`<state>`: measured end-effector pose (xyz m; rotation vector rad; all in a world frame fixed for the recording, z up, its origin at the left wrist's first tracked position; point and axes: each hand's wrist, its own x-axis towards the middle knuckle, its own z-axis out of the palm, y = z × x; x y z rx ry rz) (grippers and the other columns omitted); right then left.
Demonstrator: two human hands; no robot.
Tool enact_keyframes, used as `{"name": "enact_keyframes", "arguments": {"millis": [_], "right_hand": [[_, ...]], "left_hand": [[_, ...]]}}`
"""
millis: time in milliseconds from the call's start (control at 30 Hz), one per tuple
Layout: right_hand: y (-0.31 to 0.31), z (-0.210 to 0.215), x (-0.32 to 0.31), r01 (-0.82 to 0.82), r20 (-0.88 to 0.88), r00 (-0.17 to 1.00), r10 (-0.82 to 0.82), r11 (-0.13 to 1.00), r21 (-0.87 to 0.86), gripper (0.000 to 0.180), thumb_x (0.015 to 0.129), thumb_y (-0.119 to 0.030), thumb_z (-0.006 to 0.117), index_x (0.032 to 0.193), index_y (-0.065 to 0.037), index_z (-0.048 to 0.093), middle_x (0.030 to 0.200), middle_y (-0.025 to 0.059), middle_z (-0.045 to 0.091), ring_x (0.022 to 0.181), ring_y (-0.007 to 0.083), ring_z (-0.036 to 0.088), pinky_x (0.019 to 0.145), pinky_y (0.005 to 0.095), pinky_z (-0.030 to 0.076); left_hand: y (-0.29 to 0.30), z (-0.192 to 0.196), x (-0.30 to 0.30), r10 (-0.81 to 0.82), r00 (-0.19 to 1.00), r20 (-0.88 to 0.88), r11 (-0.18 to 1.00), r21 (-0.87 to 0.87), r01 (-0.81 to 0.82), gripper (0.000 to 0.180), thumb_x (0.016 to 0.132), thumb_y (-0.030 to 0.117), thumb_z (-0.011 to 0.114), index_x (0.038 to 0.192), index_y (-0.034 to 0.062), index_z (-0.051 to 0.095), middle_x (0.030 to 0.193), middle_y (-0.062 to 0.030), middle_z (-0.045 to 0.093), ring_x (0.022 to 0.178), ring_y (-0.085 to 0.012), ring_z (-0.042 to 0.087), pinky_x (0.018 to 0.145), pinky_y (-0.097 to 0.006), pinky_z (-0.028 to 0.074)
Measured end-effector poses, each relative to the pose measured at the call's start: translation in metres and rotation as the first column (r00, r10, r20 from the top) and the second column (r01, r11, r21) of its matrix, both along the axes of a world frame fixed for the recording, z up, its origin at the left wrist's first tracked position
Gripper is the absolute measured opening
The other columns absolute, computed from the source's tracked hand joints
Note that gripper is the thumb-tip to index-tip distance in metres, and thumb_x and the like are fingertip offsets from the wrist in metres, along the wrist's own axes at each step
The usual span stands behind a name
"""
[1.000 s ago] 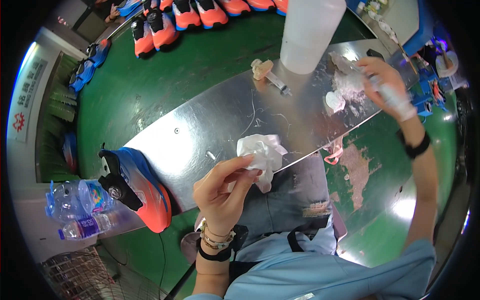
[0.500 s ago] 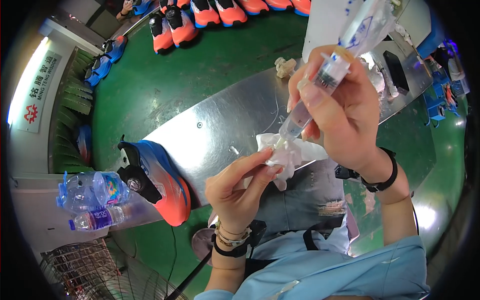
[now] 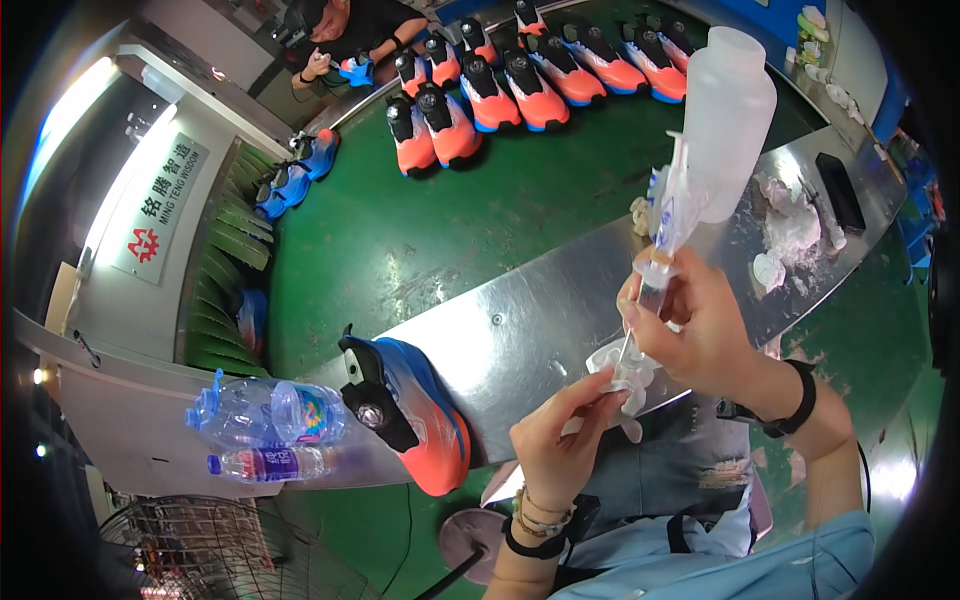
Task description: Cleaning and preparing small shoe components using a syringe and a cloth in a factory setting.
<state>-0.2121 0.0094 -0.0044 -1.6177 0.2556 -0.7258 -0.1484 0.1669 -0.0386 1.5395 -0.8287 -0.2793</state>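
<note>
My right hand [image 3: 700, 325] grips a clear syringe [image 3: 652, 294], tilted with its tip down. Crumpled clear plastic film with blue print [image 3: 672, 212] wraps its upper end. Thumb and fingers of my left hand [image 3: 556, 436] are closed on a crumpled white tissue [image 3: 636, 374], which sits around the syringe's lower end. The tissue and fingers hide the very tip. Both hands are over the near edge of a metal table [image 3: 480, 345]. To their left on the table stands a single blue and coral sports shoe [image 3: 432, 440] with a black strap and dial.
A white plastic bottle [image 3: 735, 120] stands beyond my right hand. Crumpled white material [image 3: 790, 225] and a black phone-like object [image 3: 840, 190] lie at right. Clear water bottles [image 3: 262, 412] lie at left. Rows of shoes [image 3: 520, 90] line the green surface; a person [image 3: 350, 40] handles another shoe behind.
The view has shifted, bringing the white bottle and the person behind into sight. The syringe appears lower and farther from the camera, still in my right hand. My left hand keeps the tissue.
</note>
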Motion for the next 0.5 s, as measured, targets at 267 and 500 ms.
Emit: {"name": "enact_keyframes", "arguments": {"millis": [267,500], "right_hand": [[0.007,-0.009,0.004,0.104,0.016,0.995,-0.103,0.994,-0.036,0.035,0.079,-0.01,0.062,0.108,0.001,0.045,0.058,0.0028,0.055,0.049,0.0043,0.05,0.046,0.021,0.04],[0.015,-0.028,-0.01,0.214,-0.019,0.977,-0.214,0.977,0.024,0.036,0.081,-0.014,0.061,0.109,0.0,0.044,0.058,0.0022,0.054,0.047,0.0051,0.048,0.045,0.0216,0.038]], "left_hand": [[-0.007,-0.011,-0.001,0.054,0.997,0.049,0.999,0.003,-0.054,0.023,0.075,-0.003,0.068,0.097,0.0004,0.065,0.076,-0.0081,0.066,0.066,-0.0116,0.063,0.061,-0.021,0.047],[-0.006,-0.028,-0.006,0.003,1.0,0.014,0.998,0.06,-0.004,0.021,0.076,-0.003,0.067,0.097,0.0007,0.065,0.077,-0.0083,0.066,0.068,-0.0115,0.064,0.062,-0.021,0.047]]}}
